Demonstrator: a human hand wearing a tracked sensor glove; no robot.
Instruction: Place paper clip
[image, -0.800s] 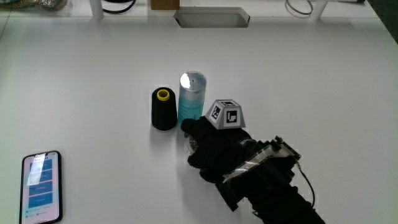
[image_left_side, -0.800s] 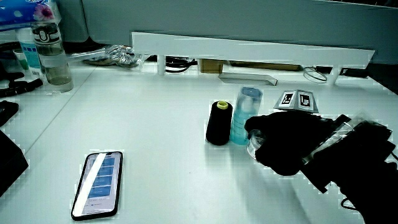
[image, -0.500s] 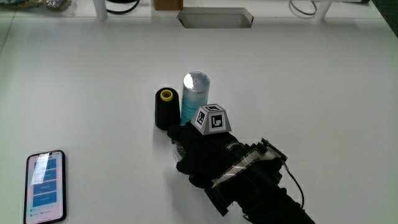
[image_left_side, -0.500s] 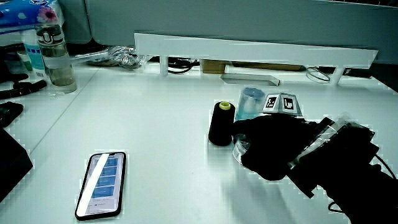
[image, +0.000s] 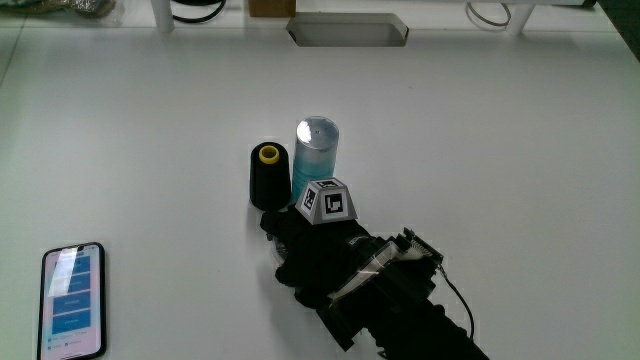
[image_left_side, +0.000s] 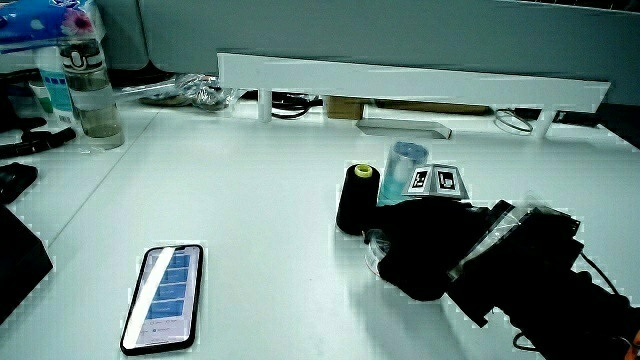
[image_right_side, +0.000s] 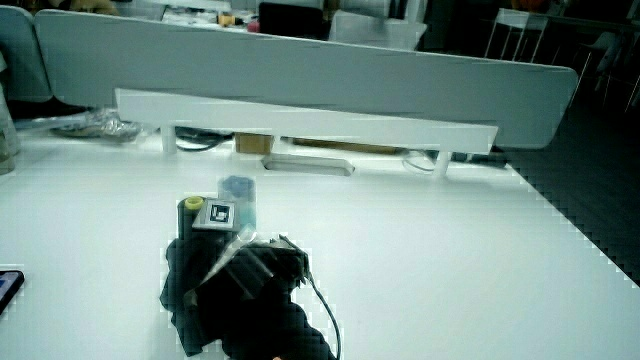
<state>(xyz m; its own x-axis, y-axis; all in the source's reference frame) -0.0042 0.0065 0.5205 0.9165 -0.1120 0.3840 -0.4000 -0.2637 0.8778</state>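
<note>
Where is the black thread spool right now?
In the main view the black thread spool stands upright beside the blue bottle, with the hand just nearer to the person than both.

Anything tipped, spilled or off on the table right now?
Nothing stands out. The black thread spool and the blue bottle both stand upright side by side, the phone lies flat at the table's edge, and the hand rests on the table just nearer the person than the spool. No spill shows.
</note>
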